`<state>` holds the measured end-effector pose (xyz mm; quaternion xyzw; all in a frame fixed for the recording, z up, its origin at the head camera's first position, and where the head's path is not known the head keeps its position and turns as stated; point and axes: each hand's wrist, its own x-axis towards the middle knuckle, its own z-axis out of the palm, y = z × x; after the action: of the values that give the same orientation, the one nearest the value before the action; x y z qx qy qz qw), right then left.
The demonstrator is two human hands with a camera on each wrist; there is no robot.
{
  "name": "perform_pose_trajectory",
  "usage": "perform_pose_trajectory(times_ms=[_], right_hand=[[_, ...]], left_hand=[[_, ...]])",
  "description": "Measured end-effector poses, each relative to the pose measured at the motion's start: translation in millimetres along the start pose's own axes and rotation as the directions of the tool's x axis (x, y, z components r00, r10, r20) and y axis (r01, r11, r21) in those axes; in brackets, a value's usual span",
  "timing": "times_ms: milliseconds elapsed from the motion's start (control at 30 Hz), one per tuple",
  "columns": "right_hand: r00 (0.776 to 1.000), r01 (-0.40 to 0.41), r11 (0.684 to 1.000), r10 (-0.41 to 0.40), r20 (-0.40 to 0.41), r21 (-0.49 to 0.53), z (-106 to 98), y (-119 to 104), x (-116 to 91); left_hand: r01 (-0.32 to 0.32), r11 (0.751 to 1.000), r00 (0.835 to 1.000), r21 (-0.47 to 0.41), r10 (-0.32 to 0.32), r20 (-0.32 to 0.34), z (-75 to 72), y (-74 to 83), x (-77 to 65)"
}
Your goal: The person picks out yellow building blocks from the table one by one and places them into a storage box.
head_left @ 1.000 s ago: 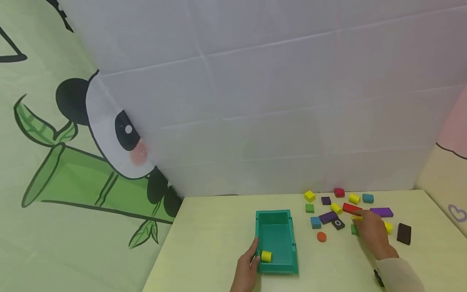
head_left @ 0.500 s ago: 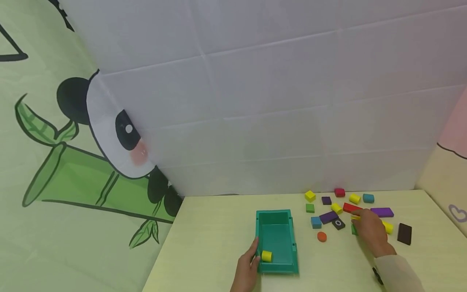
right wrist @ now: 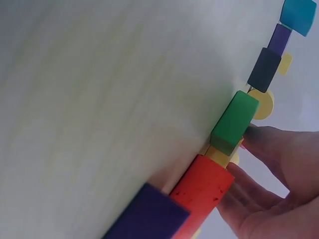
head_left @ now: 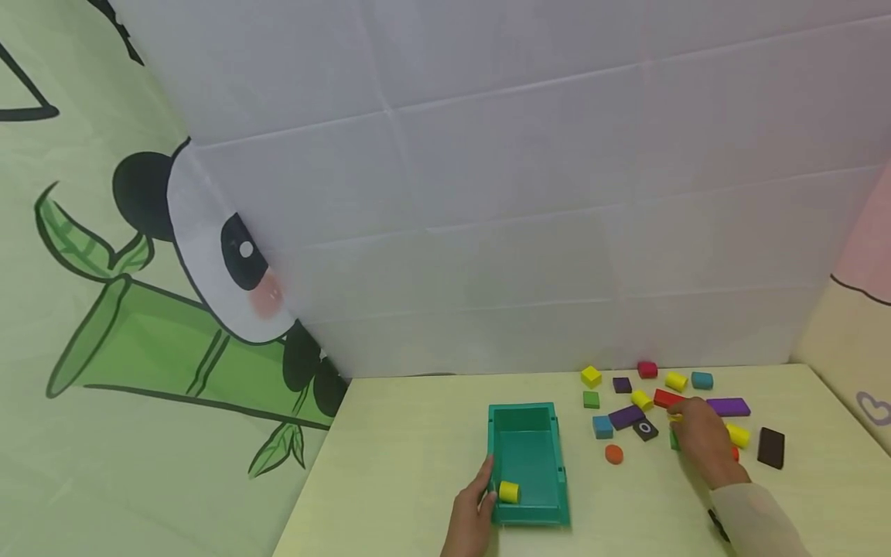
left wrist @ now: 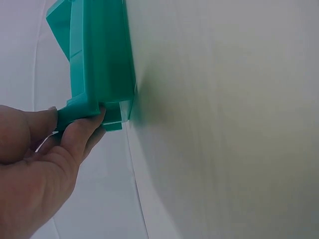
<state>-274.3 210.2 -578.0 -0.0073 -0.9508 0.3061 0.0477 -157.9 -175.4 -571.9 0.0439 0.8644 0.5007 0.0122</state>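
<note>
My left hand (head_left: pixel 468 514) holds the near left edge of a green plastic tray (head_left: pixel 529 456). In the left wrist view, thumb and fingers pinch the rim of the tray (left wrist: pixel 107 50). A yellow cylinder (head_left: pixel 509 492) lies in the tray's near left corner. Over at the right, my right hand (head_left: pixel 703 441) reaches down among scattered blocks, its fingertips on a yellow block (right wrist: pixel 219 155) mostly hidden by the hand and a green block (right wrist: pixel 235 122). The right wrist view shows thumb and fingers on either side of that yellow piece. A red cylinder (right wrist: pixel 202 184) lies close by.
Around the right hand lie a red bar (head_left: pixel 668 398), a purple bar (head_left: pixel 728 407), a yellow cylinder (head_left: pixel 738 435) and a dark block (head_left: pixel 771 448). An orange disc (head_left: pixel 614 454) and a blue block (head_left: pixel 602 426) lie nearer the tray. A white cloth (head_left: pixel 487 232) hangs behind the table.
My right hand has shifted slightly left over the blocks, and more of the red piece shows beside its wrist. The left hand and the tray keep their places.
</note>
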Motion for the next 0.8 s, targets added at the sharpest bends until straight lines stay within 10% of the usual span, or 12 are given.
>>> perform_pose_trajectory(times_ms=[800], right_hand=[[0.999, -0.048, 0.998, 0.047, 0.027, 0.035, -9.0, -2.4, -0.5]], left_hand=[[-0.035, 0.999, 0.999, -0.002, 0.035, 0.0, -2.0, 0.1, -0.6]])
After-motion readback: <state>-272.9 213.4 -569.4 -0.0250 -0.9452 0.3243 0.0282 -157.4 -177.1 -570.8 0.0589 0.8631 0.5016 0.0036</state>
